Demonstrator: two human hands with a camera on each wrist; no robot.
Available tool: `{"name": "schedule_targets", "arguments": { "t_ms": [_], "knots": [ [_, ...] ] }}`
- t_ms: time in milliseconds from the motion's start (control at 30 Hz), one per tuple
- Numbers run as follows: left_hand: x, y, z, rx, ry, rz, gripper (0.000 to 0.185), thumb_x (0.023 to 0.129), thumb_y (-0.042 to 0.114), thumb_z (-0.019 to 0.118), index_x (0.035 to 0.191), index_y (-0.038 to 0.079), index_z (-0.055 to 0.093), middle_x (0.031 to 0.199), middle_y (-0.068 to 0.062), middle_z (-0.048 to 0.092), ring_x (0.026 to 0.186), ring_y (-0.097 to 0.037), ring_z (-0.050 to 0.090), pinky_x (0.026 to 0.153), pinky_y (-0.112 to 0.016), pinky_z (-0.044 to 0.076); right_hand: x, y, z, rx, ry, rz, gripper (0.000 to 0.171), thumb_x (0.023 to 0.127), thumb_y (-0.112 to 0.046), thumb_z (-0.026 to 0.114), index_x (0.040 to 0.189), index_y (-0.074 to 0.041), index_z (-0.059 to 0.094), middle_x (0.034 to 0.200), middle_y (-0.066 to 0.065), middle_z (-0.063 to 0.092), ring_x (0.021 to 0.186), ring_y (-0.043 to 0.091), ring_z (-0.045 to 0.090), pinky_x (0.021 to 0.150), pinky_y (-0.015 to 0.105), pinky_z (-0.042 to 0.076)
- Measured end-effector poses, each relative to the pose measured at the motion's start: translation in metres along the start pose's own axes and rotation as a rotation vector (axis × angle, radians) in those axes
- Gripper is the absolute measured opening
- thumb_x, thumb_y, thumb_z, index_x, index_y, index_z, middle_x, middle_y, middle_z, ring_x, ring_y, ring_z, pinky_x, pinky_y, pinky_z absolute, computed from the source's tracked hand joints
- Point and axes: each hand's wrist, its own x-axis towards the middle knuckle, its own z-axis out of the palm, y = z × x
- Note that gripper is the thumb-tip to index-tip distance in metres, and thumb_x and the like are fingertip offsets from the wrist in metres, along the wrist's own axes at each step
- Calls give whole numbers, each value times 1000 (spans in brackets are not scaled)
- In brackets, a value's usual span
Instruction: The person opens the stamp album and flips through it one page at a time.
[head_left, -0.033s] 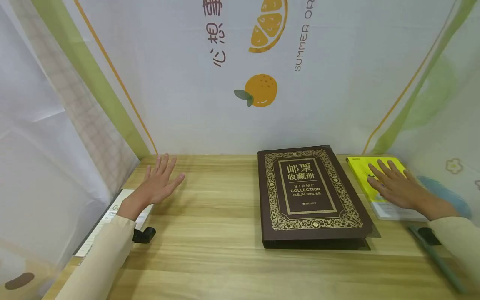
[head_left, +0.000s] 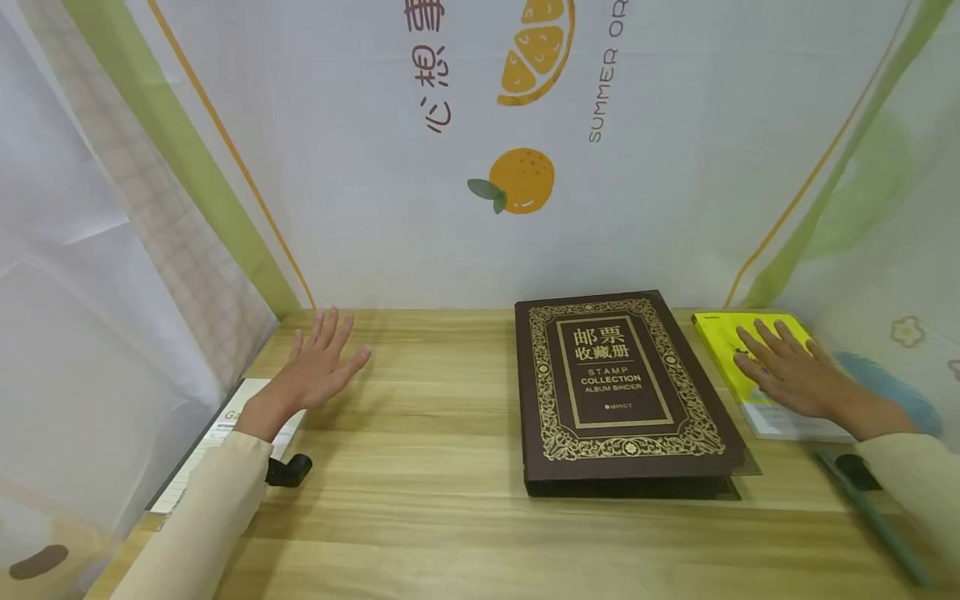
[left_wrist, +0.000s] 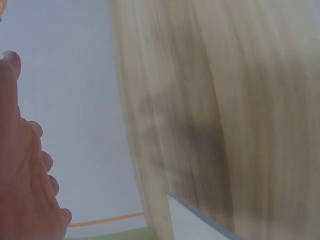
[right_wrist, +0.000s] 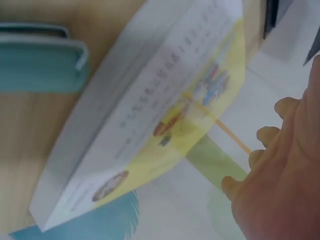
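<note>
A dark brown stamp album binder (head_left: 618, 392) with gold lettering lies closed on the wooden table (head_left: 420, 467), right of centre. To its right lies a yellow-and-white book (head_left: 720, 337), and my right hand (head_left: 787, 371) rests flat on it with fingers spread. The right wrist view shows that book (right_wrist: 145, 130) close up beside my fingers (right_wrist: 272, 135). My left hand (head_left: 318, 367) is open, fingers straight, flat over the bare table at the far left. In the left wrist view my palm (left_wrist: 22, 185) shows at the frame's left edge.
A white printed sheet (head_left: 225, 429) lies at the table's left edge under my left wrist. A teal pouch (head_left: 873, 508) lies near the right front, also seen as the teal pouch (right_wrist: 40, 60) in the right wrist view. White printed curtains enclose the table on three sides.
</note>
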Motion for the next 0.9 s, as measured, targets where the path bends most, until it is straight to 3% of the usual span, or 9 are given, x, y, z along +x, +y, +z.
{"name": "schedule_targets", "arguments": {
  "t_ms": [133, 200, 300, 367, 433, 500, 633, 733, 900],
  "knots": [
    [2, 21, 6, 25, -9, 50, 86, 105, 62, 27, 163, 4, -1, 168, -21, -16, 155, -44, -17, 118, -71, -9, 2, -4, -1, 67, 23, -23, 68, 111, -39, 29, 158, 8, 13, 159, 42, 8, 147, 63, -3, 108, 82, 6],
    [2, 45, 11, 44, -20, 111, 88, 104, 64, 31, 163, 5, 4, 169, -19, -12, 156, -41, -14, 121, -68, -6, 8, -10, -5, 107, 51, -40, 67, 112, -36, 32, 157, 12, 15, 156, 45, 15, 139, 61, 34, 109, 76, 23],
    [2, 89, 17, 69, -50, 232, 92, 100, 69, 39, 164, 10, 8, 170, -15, -9, 158, -35, -10, 125, -63, -1, 21, -25, -15, 172, 103, -54, 65, 111, -32, 36, 155, 14, 21, 151, 45, 28, 118, 58, 56, 99, 68, 42],
    [1, 119, 19, 82, -86, 309, 96, 96, 72, 44, 164, 15, 8, 170, -13, -8, 158, -32, -9, 126, -59, 3, 33, -36, -23, 195, 123, -51, 65, 111, -33, 38, 154, 13, 25, 146, 44, 39, 102, 54, 64, 83, 60, 53],
    [0, 146, 21, 96, -127, 374, 99, 93, 73, 50, 164, 18, 7, 170, -13, -8, 158, -31, -8, 127, -58, 6, 45, -45, -29, 229, 129, -47, 65, 110, -34, 42, 154, 12, 28, 142, 40, 47, 116, 54, 59, 83, 57, 55],
    [-1, 169, 23, 113, -171, 430, 102, 91, 72, 55, 165, 20, 6, 170, -13, -9, 158, -30, -8, 127, -57, 8, 57, -52, -34, 271, 108, -54, 65, 109, -32, 45, 154, 12, 27, 139, 39, 50, 112, 51, 63, 81, 53, 57],
    [-2, 207, 33, 149, -222, 530, 107, 87, 69, 64, 165, 23, 7, 171, -15, -4, 158, -33, -6, 127, -55, 12, 70, -59, -41, 359, 14, -41, 71, 107, -28, 50, 157, 11, 18, 143, 40, 44, 116, 50, 63, 94, 56, 54],
    [-2, 230, 43, 180, -212, 605, 105, 87, 67, 66, 165, 23, 11, 170, -18, 2, 158, -38, 1, 126, -55, 18, 71, -60, -44, 397, -21, -18, 72, 107, -27, 51, 157, 11, 16, 145, 40, 42, 118, 48, 63, 99, 58, 52],
    [-3, 252, 60, 293, -138, 693, 94, 91, 68, 59, 164, 23, 19, 168, -21, 17, 156, -41, 18, 124, -52, 27, 75, -64, -42, 427, -57, 6, 74, 106, -28, 54, 157, 10, 16, 143, 39, 46, 107, 39, 70, 100, 60, 49]
  ]
}}
